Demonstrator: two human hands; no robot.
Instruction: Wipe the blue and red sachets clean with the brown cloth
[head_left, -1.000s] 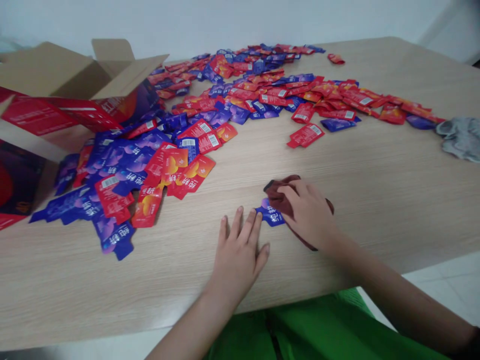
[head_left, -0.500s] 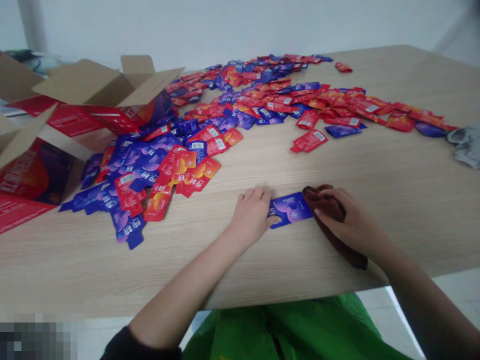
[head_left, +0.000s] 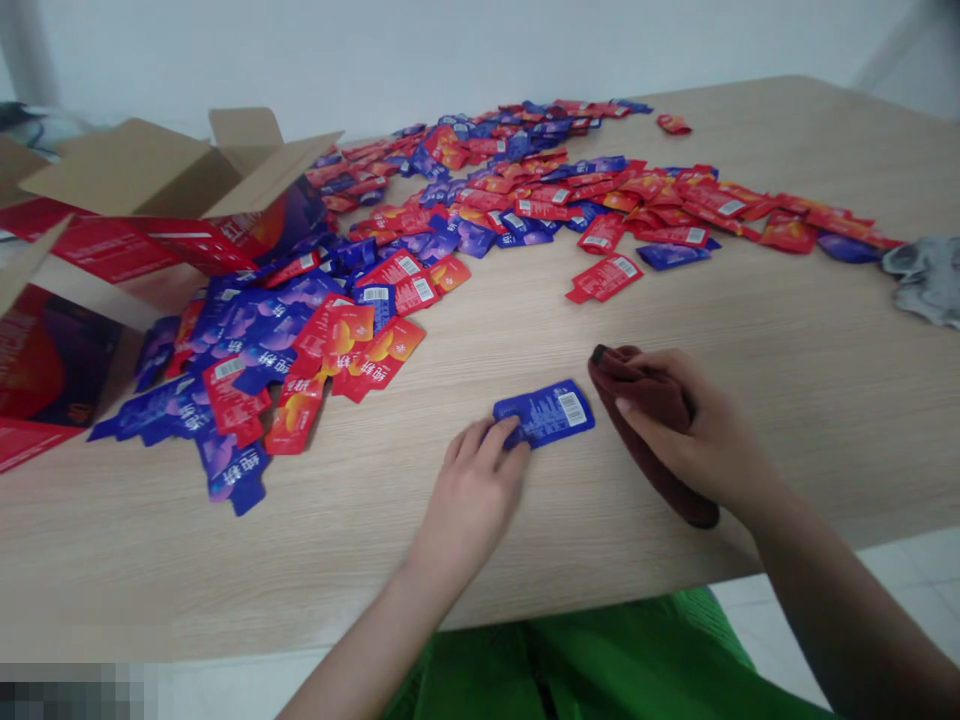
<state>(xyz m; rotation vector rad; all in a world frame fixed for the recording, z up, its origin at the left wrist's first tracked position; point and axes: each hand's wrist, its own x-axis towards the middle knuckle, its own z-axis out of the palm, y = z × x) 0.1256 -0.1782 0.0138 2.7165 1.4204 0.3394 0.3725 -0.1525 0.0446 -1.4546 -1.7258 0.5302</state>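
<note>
A blue sachet (head_left: 559, 412) lies on the wooden table with its barcode side up. My left hand (head_left: 480, 475) has its fingertips on the sachet's left end, pinched round it. To the right, my right hand (head_left: 686, 430) grips a folded dark brown cloth (head_left: 652, 395), thumb on top. The cloth's upper end sits just right of the sachet, with a small gap between them. The cloth's lower end hangs under my palm, close to the table's front part.
Red and blue sachets (head_left: 255, 320) are heaped at the left and strewn across the back. Open red cartons (head_left: 64, 360) stand at the far left. One red sachet (head_left: 606, 277) lies apart, and a grey cloth (head_left: 928, 282) is at the right edge.
The blue sachet has been turned over, from its pictured side to its barcode side, and is now apart from the cloth. My left hand has shifted left and nearer to me.
</note>
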